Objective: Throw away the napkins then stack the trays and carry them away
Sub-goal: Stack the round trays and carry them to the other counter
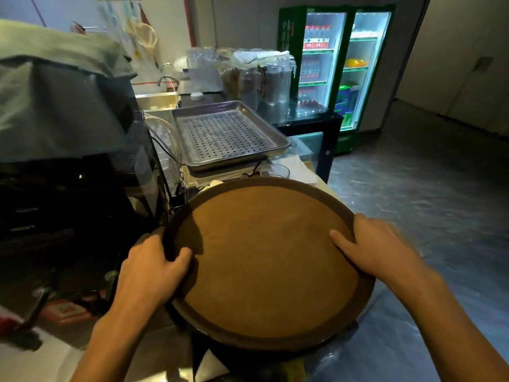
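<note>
A large round brown tray (264, 260) with a dark raised rim fills the lower middle of the view, held level in front of me. My left hand (151, 268) grips its left rim, thumb inside on the tray's surface. On the right rim my right hand (377, 246) holds on, with its fingers lying over the edge onto the tray. The tray's top is bare. Whether other trays lie stacked under it is hidden. No napkins show on it.
Just beyond the tray a perforated metal tray (228, 133) rests on the counter. A dark covered machine (63, 128) stands to the left, a sink with a tap (165, 81) behind. Glass jars (256, 78) and a lit drinks fridge (336, 67) stand at the back; open floor (427, 175) lies right.
</note>
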The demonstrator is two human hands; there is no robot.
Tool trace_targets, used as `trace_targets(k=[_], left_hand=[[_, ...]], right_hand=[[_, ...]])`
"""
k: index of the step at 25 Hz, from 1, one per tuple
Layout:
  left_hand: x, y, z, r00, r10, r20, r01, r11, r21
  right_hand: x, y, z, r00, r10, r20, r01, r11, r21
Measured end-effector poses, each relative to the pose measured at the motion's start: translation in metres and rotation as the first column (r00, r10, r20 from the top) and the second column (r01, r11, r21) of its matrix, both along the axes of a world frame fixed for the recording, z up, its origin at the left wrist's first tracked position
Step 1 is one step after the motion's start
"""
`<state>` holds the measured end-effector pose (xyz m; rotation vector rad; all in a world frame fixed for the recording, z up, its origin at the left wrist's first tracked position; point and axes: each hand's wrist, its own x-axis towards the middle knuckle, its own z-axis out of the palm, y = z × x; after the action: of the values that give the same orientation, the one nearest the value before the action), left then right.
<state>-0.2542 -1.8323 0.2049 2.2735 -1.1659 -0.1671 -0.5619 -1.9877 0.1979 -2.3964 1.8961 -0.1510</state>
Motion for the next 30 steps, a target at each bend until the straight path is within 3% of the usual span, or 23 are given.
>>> trace_targets(k=[4, 6, 8, 10, 13, 15, 17, 21, 24, 30], left_hand=[[-0.009, -0.004, 0.003, 0.997, 0.015, 0.076, -0.016, 1.0, 0.016], [-0.008, -0.004, 0.003, 0.993, 0.036, 0.11, -0.038, 0.999, 0.013], [-0.006, -0.006, 0.001, 0.988, 0.06, 0.142, -0.061, 0.998, -0.003], [-0.003, -0.01, -0.007, 0.999, 0.024, 0.029, -0.023, 0.999, -0.027], [0.001, -0.014, -0.017, 0.927, -0.107, -0.36, 0.035, 0.979, -0.199], [-0.002, -0.012, -0.021, 0.862, -0.158, -0.481, -0.014, 0.942, -0.336], [-0.001, -0.009, -0.026, 0.811, -0.191, -0.553, -0.075, 0.903, -0.423], [0.001, -0.012, -0.03, 0.807, -0.222, -0.548, -0.097, 0.865, -0.492], [0.005, -0.011, -0.034, 0.82, -0.249, -0.516, -0.051, 0.865, -0.499], [0.015, 0.005, -0.03, 0.796, -0.425, -0.432, 0.184, 0.849, -0.495]], right_hand=[[0.004, -0.001, 0.012, 0.992, 0.052, -0.117, -0.05, 0.999, 0.021], [0.007, 0.006, 0.013, 0.982, 0.025, -0.186, -0.034, 0.998, -0.044], [0.007, 0.016, 0.007, 0.987, -0.018, -0.162, -0.002, 0.993, -0.117], [0.006, 0.023, 0.001, 0.997, -0.062, -0.047, 0.056, 0.991, -0.121], [0.0, 0.017, -0.013, 0.961, -0.123, 0.246, 0.138, 0.989, -0.047], [-0.003, 0.013, -0.024, 0.842, -0.166, 0.514, 0.178, 0.984, 0.026], [-0.002, 0.017, -0.028, 0.711, -0.18, 0.68, 0.234, 0.972, 0.014], [0.003, 0.027, -0.022, 0.579, -0.219, 0.785, 0.349, 0.937, 0.004], [0.004, 0.037, -0.022, 0.472, -0.292, 0.832, 0.409, 0.908, 0.086], [0.036, 0.121, -0.018, 0.476, -0.309, 0.823, 0.482, 0.875, 0.049]])
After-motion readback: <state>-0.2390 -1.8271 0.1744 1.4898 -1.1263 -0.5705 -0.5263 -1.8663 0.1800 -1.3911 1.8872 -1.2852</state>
